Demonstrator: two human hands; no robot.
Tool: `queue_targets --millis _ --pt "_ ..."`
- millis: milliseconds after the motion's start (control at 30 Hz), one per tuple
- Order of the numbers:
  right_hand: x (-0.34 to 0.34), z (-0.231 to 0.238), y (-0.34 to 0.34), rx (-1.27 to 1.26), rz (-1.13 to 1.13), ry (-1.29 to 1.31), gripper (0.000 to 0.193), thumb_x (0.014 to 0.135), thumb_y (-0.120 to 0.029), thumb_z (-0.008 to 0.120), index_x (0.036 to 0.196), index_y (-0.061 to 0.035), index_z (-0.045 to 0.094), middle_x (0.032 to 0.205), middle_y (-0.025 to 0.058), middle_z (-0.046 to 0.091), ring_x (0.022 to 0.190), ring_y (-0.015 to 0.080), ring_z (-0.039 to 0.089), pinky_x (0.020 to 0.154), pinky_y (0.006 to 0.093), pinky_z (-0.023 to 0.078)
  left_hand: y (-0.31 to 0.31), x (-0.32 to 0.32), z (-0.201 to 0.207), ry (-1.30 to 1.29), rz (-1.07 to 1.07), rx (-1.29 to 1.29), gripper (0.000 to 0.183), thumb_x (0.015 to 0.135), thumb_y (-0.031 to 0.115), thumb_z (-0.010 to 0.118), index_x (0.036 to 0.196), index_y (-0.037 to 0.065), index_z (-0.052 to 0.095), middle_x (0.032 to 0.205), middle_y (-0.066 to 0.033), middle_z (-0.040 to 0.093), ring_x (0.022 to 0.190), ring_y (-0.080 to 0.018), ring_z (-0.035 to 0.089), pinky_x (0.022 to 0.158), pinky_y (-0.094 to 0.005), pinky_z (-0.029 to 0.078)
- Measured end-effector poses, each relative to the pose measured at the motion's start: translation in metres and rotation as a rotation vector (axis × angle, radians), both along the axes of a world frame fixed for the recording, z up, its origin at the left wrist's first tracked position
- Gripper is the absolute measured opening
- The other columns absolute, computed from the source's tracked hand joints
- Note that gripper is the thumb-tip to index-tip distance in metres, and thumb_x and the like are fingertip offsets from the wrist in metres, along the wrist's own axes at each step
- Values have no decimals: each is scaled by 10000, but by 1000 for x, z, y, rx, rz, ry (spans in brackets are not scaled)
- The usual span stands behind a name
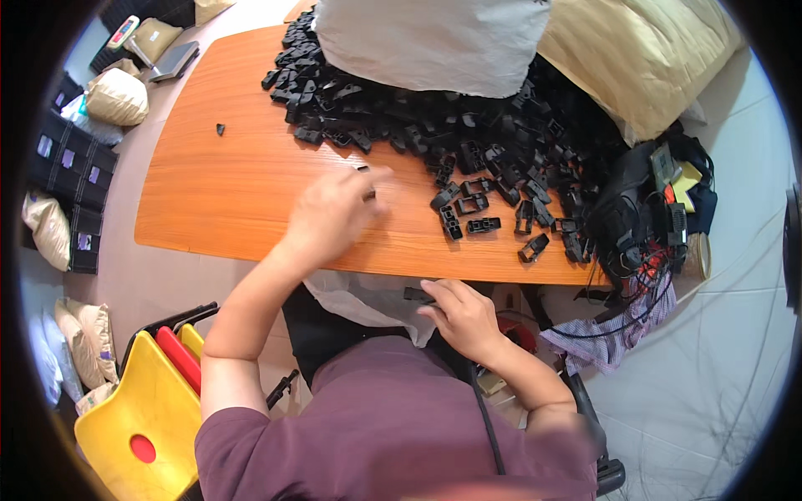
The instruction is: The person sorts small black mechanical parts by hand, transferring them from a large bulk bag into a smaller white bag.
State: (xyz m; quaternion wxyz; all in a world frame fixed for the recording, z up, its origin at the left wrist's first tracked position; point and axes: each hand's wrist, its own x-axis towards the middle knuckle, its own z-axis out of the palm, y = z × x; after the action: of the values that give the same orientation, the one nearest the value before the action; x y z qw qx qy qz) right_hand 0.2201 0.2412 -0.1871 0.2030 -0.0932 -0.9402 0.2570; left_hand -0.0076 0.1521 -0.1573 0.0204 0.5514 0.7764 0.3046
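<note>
My left hand (330, 213) is over the front part of the wooden table (209, 192), smeared by motion. Small dark bits show by its fingers, but whether it holds them I cannot make out. Just below the table's front edge, my right hand (464, 317) pinches a small black plastic part (415, 294) between thumb and fingers. Under that part, a whitish plastic bag (355, 302) lies across my lap. A large heap of similar black plastic parts (401, 121) covers the table's back and right. Several loose ones, such as a rectangular black housing (484, 225), lie nearer me.
A white sack (434, 42) and a tan sack (643, 58) rest behind the heap. At the table's right are a black bag (622, 200) and tangled cables. A yellow chair (138, 409) stands left of me. Black crates (71, 167) and a scale (174, 61) are further left.
</note>
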Motion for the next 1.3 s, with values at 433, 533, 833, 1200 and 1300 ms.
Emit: queue_targets --millis 433,533,833,1200,1300 --pt "-46 40 117 445 -555 -353 153 722 -151 662 819 -56 590 854 86 585 850 253 551 702 368 464 8 -17 -11 36 155 16 270 741 162 643 967 32 573 833 -130 613 747 -272 603 668 -357 480" --pt "-43 41 116 410 -554 -300 176 720 -151 663 838 -49 581 858 92 590 834 257 549 699 370 464 9 -10 1 -537 145 78 261 746 128 664 970 21 582 813 -104 611 698 -184 593 645 -298 476" --pt "-55 67 67 -102 25 307 341 698 -5 680 1028 -30 602 922 115 586 784 240 591 659 297 493 30 17 18 -862 -249 155 311 748 60 683 1042 1 606 833 -74 662 734 -68 577 668 -223 476" --pt "-58 65 59 -113 188 379 361 675 67 666 1019 -25 609 958 121 557 812 236 589 642 293 513 24 12 25 -281 -378 326 332 684 15 686 1008 41 619 809 -144 637 739 -242 635 616 -297 490" --pt "-55 58 57 -243 162 326 370 671 75 666 1021 -31 614 1000 129 557 826 235 593 646 285 516 22 14 27 -93 -423 225 412 708 42 694 1102 32 575 919 -139 640 807 -212 636 664 -297 502"
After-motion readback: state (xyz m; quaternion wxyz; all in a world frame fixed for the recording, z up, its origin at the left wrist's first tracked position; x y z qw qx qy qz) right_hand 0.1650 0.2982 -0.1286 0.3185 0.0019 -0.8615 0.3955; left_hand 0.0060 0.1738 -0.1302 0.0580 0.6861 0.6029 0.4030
